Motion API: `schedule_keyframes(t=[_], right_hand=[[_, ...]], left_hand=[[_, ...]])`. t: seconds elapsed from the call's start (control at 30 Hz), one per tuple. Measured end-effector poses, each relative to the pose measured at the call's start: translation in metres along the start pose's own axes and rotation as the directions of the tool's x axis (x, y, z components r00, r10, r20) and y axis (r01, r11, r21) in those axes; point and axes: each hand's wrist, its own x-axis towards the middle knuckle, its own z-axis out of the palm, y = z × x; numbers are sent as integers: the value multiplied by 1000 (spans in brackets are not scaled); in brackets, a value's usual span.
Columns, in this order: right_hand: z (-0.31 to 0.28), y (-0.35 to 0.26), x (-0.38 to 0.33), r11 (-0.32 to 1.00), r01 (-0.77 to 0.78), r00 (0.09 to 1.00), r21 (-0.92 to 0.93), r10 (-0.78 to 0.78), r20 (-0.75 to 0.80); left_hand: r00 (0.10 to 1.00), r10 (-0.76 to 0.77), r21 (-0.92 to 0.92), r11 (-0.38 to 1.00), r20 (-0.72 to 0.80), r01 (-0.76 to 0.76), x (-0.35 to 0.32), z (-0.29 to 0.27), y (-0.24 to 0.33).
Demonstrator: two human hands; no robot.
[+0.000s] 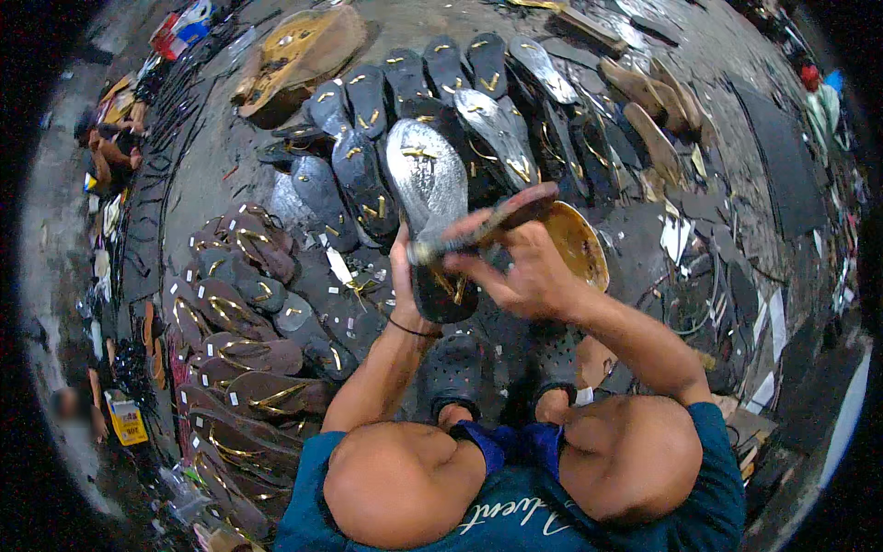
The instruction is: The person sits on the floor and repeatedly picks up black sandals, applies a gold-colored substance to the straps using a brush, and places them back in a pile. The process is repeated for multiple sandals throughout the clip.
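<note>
Black sole (426,156) streaked silvery-white, reddish-brown tool (521,207), yellow bowl (579,241), brown gold-strapped sandals (246,355), teal shirt (713,460) with white script (504,509)

The black sole (426,175), glossy silver at its far end with gold strap bits, points away; the reddish-brown brush (520,208) slants across its middle.
</note>
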Motion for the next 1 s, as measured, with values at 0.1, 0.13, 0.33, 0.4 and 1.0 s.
schedule_keyframes(t=[0.1, 0.13, 0.33, 0.4, 1.0], right_hand=[[6, 42, 7, 984, 177, 973, 34, -170, -153], [10, 25, -2, 964, 261, 963, -49, -263, -50], [-9, -6, -17, 969, 235, 972, -72, -235, 5], [1, 1, -11, 986, 153, 966, -70, -165, -201], [12, -18, -34, 808, 530, 848, -256, -505, 160]], left_hand=[[992, 122, 207, 971, 14, -122, 3, -36, -14], [989, 139, 175, 974, 50, -146, 0, -35, 0], [972, 231, 78, 969, 36, -233, -2, -40, 15], [954, 209, -70, 978, 215, -198, 2, -31, 13], [995, 99, 170, 980, 29, -102, -12, -17, -5]])
